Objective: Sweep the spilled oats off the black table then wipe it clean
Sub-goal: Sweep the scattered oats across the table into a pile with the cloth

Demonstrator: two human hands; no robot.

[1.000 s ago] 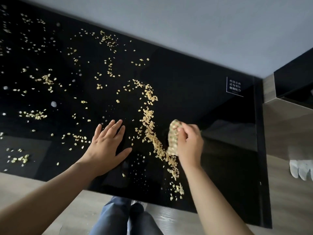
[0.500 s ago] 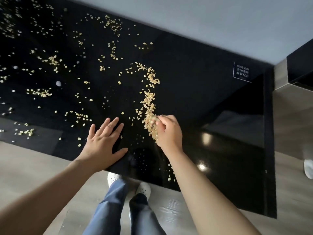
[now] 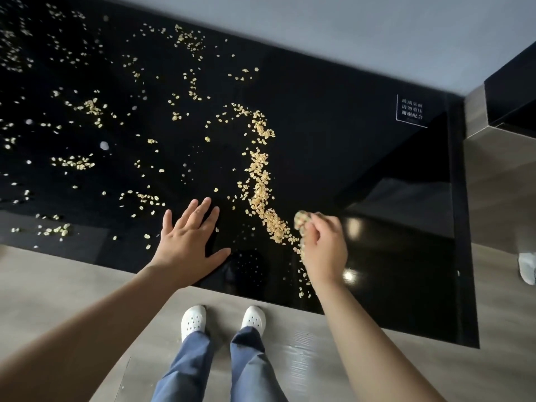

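right hand [image 3: 324, 248] moved just right of the oats [image 3: 261, 192] ridge | fingers curled on blurred, half-hidden cloth [image 3: 301, 220] at ridge's near end | left hand [image 3: 188, 239] flat on bench [image 3: 348, 140], left of ridge

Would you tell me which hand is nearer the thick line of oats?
Right. The right hand, gripping a blurred cloth, is at the near end of the oat line; the left hand lies flat to its left, apart.

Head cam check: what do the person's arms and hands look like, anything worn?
Left hand and right hand are both bare: no gloves, rings or watch visible. The right one is motion-blurred. Forearms are uncovered to the frame edge, no sleeves in view.
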